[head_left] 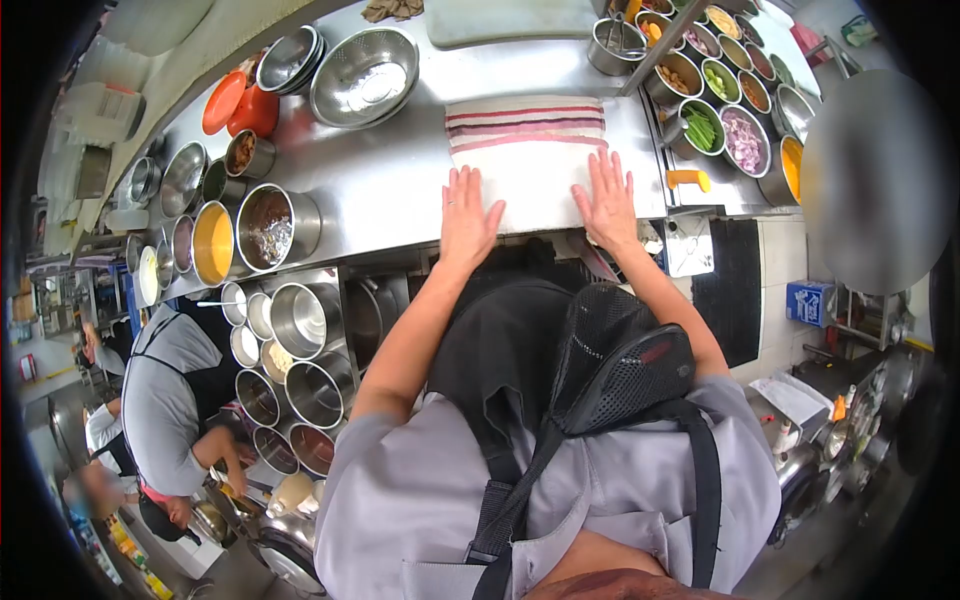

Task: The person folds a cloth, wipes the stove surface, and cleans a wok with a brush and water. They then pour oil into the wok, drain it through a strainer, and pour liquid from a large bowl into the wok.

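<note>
A white kitchen towel with red and dark stripes lies spread on the steel counter, its striped part folded at the far side. On its left edge rests my left hand, fingers stretched out and palm down. My right hand lies the same way along the right edge, fingers slightly spread. Neither hand holds anything. Beyond the towel is a pale cutting board. A perforated steel colander stands at the far left of the towel.
Pots, one with orange sauce, line the counter's left. At right are several steel tubs, including chopped onion and green vegetables. An orange handle sits near the right edge. A co-worker bends at lower left.
</note>
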### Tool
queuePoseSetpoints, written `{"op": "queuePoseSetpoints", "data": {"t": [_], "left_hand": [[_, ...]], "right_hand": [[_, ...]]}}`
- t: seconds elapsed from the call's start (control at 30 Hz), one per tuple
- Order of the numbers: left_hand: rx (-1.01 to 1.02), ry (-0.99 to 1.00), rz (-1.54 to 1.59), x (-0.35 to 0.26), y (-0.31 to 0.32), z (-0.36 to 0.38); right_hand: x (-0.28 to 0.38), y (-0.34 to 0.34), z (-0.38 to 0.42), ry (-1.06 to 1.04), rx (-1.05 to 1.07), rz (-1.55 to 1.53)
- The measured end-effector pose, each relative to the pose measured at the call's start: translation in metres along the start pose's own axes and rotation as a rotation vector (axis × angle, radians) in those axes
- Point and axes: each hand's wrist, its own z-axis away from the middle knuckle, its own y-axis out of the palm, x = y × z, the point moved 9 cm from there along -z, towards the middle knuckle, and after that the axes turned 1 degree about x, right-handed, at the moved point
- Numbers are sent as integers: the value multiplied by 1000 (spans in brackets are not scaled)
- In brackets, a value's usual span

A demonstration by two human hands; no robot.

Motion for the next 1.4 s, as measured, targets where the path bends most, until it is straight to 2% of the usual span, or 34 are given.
{"op": "queuePoseSetpoints", "data": {"t": [0.07, 0.1, 0.2, 0.4, 0.63, 0.7, 0.77, 0.8, 0.87, 0.97, 1.13, 1.2, 1.27, 1.33, 1.4], "left_hand": [[118, -48, -40, 1, 35, -16], [98, -50, -51, 5, 44, -23], [268, -148, -184, 40, 75, -37], [248, -55, -409, 56, 77, -39], [256, -75, -357, 51, 62, -39], [177, -45, -401, 46, 49, -49], [171, -140, -82, 59, 44, -68], [159, -138, -101, 64, 39, -82], [66, -245, -76, 82, 30, -109], [90, -312, -181, 101, 35, -139], [124, -360, -191, 128, 58, -153], [131, -394, -183, 137, 69, -153], [125, -519, -45, 153, 72, -165], [264, -626, 116, 173, 85, -178], [250, -646, 0, 180, 88, -187]], "right_hand": [[10, 27, -17, -90, 99, -47], [9, 32, -25, -107, 84, -52], [-21, 65, -36, 2, 235, -82], [-24, 65, -43, -34, 295, -85], [-22, 56, -41, -91, 320, -91], [-30, 55, -47, -108, 324, -102], [-29, 33, -71, -69, 441, -209], [-33, 42, -84, -81, 426, -222], [-61, 41, -117, -55, 150, -342], [-89, 66, -159, 16, 70, -223], [-99, 78, -179, 1, 111, -188], [-112, 91, -181, 85, 191, -356], [-116, 97, -188, 70, 203, -394], [-123, 109, -197, 27, 188, -446], [-127, 117, -204, 37, 236, -418]]}}
